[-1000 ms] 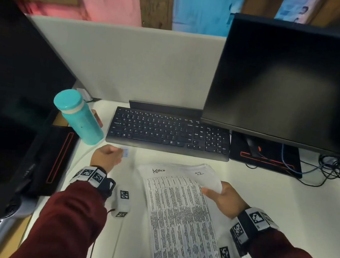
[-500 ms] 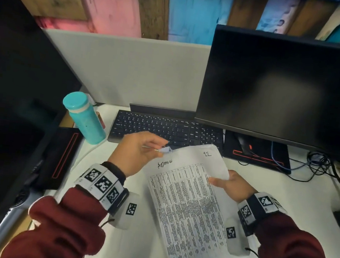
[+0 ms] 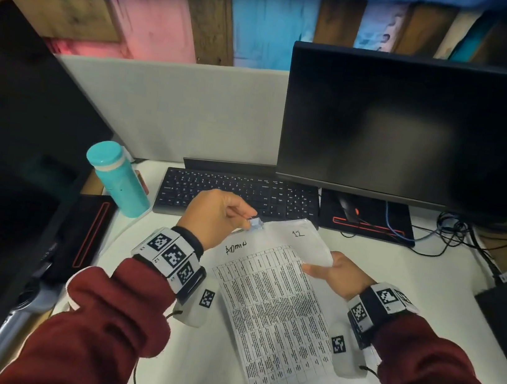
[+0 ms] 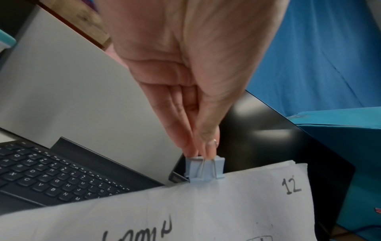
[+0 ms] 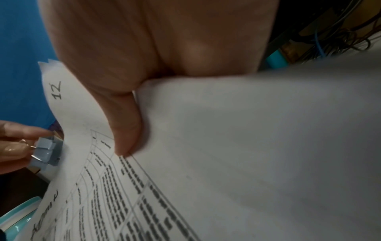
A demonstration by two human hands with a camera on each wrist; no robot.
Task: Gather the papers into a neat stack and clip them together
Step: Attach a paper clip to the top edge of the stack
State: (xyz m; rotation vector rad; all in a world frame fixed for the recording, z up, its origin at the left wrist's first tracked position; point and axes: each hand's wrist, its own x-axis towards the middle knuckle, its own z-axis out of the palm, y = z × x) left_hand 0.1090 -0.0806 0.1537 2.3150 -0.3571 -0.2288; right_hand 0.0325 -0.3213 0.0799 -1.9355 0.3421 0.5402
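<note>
Blue metal binder clip bites printed paper stack.

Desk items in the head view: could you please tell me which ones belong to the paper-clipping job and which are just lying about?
Part of the job:
- papers, held by the right hand
- blue binder clip at their top edge, pinched by the left hand

Just lying about:
- teal bottle
- keyboard
- monitor
- cables
</note>
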